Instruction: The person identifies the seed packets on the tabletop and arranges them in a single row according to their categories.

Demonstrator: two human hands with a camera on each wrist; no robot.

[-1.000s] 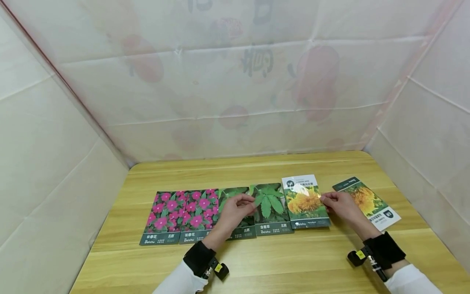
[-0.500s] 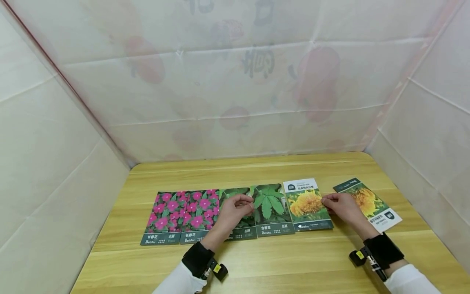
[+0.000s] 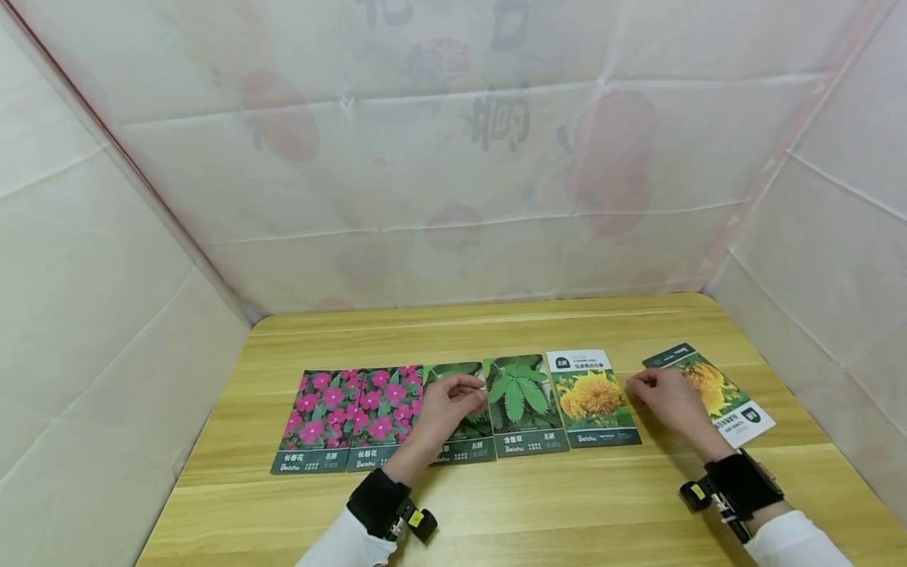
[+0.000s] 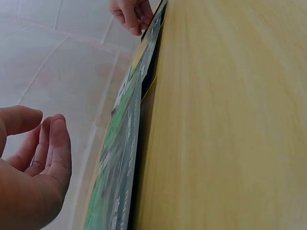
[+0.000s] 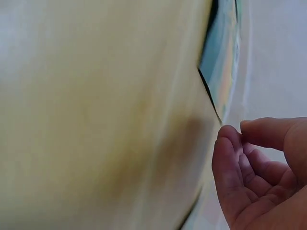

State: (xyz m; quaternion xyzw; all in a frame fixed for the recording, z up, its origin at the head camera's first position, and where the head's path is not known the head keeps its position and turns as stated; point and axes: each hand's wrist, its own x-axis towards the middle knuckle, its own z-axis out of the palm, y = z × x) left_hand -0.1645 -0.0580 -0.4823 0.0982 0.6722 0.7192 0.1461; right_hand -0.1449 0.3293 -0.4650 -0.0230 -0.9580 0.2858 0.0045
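Note:
A seed packet with a yellow sunflower (image 3: pixel 594 394) lies upright at the right end of a row on the table. Just beside its right edge is my right hand (image 3: pixel 666 402), thumb and fingertips close together, holding nothing. My left hand (image 3: pixel 445 409) hovers over a green-leaf seed packet (image 3: pixel 468 449) and covers part of it; in the left wrist view its fingers bend loosely around nothing. Between that packet and the sunflower one lies a second green-leaf packet (image 3: pixel 523 402). Another sunflower packet (image 3: pixel 716 390) lies askew and upside down at the right, partly behind my right hand.
Two seed packets with magenta flowers, the outer one (image 3: pixel 319 417) and the inner one (image 3: pixel 383 409), form the left end of the row. The wooden table (image 3: pixel 524 512) meets pale fabric walls (image 3: pixel 439 181) at the back and sides.
The sunflower packet has been lowered flat into line with the row, and my right hand has let go of it and drawn slightly right. My left hand has barely moved.

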